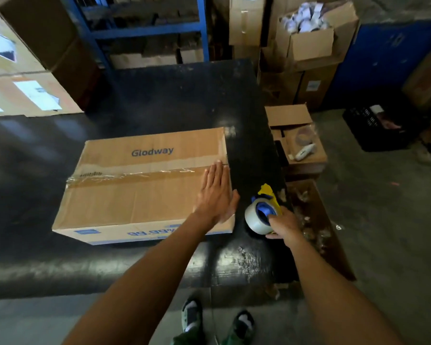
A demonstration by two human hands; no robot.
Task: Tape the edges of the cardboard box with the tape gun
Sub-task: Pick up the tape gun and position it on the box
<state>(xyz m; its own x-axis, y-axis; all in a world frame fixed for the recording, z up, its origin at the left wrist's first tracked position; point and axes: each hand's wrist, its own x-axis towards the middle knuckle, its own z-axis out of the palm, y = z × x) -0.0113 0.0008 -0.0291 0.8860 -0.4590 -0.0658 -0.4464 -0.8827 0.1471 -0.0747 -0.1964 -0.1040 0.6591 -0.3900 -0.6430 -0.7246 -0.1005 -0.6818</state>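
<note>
Lying closed on a black table [159, 95], near its right edge: a long cardboard box [125, 197], "Glodway" printed on the far flap, blue print along the near side wall. Running lengthwise over the centre seam, from 9 o'clock toward 3 o'clock: a strip of clear tape [132, 176], wrinkled at the 9 o'clock end and folded down over that edge. Resting flat on the box top at its 3 o'clock end: left hand [215, 195], fingers straight and close together, pointing to 12 o'clock, thumb splayed out over the box's right edge. Gripping the tape gun [263, 212] just beside the box, at 3 o'clock of it: right hand [285, 226], fingers curled round the handle, which is mostly hidden. Showing on the gun: a roll of clear tape on a blue hub, yellow body and nose aimed toward 12 o'clock. Apart from the box, not touching it; gun sitting low over the table near its right edge, contact with the table not clear.

Off the table at 2 o'clock: an open carton [299, 140] with a tape roll and a white tool inside. Farther out at 3 o'clock: a black crate [378, 125] on the floor. At 12 o'clock: blue shelving [144, 31]; at 1 o'clock, stacked cartons [306, 43], one filled with white items. At 6 o'clock: green shoes [217, 319] on a grey floor.
</note>
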